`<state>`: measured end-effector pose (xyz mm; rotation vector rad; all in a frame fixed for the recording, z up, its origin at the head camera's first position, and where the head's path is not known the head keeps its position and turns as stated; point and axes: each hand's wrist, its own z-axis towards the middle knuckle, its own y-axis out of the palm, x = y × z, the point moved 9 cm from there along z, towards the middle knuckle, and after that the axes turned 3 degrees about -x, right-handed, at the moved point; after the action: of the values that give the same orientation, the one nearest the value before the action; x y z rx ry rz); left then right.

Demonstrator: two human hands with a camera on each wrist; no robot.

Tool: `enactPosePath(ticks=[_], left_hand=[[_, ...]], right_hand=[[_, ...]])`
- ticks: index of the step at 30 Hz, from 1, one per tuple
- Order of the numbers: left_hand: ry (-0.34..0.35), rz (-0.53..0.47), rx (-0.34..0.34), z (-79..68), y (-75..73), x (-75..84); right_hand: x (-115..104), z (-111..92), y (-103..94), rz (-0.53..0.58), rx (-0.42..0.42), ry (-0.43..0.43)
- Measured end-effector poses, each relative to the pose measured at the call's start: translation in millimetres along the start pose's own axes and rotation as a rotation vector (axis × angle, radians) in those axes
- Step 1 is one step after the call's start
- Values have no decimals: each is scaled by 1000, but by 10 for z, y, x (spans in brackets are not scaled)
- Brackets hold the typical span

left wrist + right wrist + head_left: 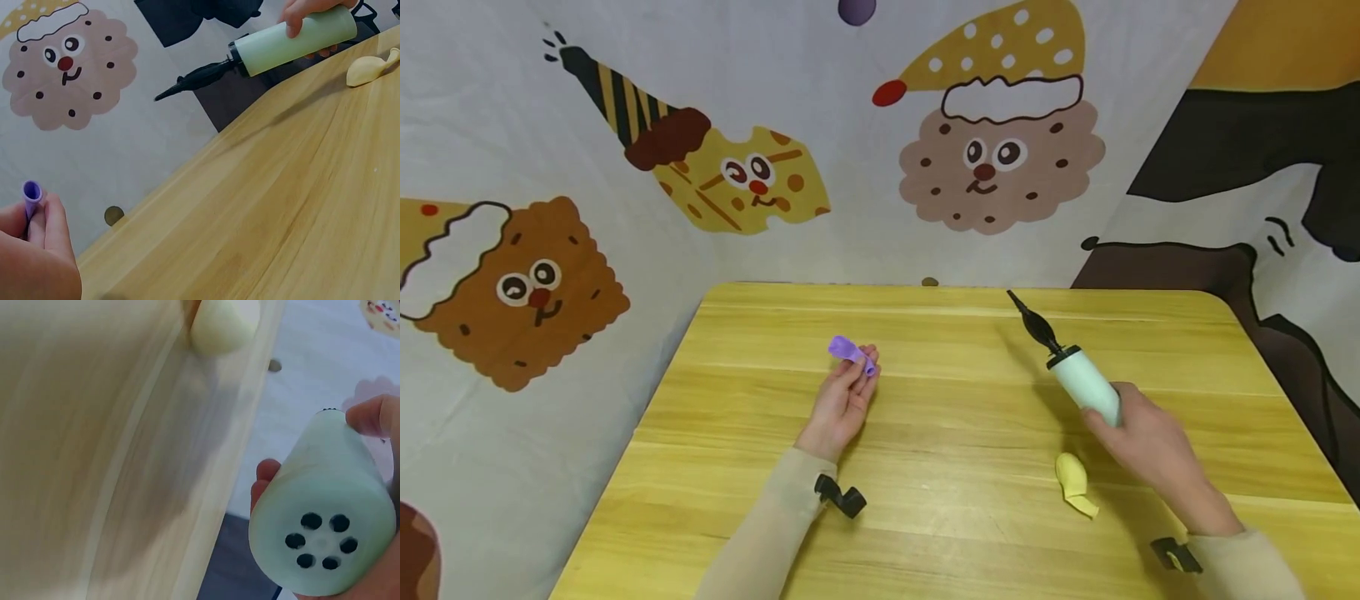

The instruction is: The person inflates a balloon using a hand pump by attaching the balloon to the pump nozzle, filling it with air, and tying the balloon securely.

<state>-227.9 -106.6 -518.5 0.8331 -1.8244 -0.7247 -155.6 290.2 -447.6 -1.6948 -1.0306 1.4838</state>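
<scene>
A limp purple balloon (844, 348) is pinched between the thumb and fingers of my left hand (842, 404). Its round open mouth (32, 190) points up out of the fingers in the left wrist view. My right hand (1157, 442) grips the pale green barrel of a balloon hand pump (1086, 383). The pump's black tapered nozzle (1036, 323) points away and to the left, above the table. Several round holes show in the barrel's end (320, 542) in the right wrist view. On the table, left of my right wrist, lies a deflated yellow balloon (1072, 482).
A light wooden table (955, 517) with rounded far corners lies under both hands. Behind it hangs a white cloth (865, 242) printed with cartoon biscuits and cheese. Black camera mounts (841, 497) sit on both wrists.
</scene>
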Motion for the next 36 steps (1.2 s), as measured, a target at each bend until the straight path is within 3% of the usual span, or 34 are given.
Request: enactPosePath(ticks=[18, 29, 36], left_hand=[[36, -29, 39, 15, 122, -8], [77, -45, 48, 11, 150, -3], [98, -5, 57, 14, 182, -7]], right_hand=[[-643, -73, 408, 132, -126, -110], [-966, -93, 568, 118, -135, -228], [-1039, -103, 667, 72, -155, -229]])
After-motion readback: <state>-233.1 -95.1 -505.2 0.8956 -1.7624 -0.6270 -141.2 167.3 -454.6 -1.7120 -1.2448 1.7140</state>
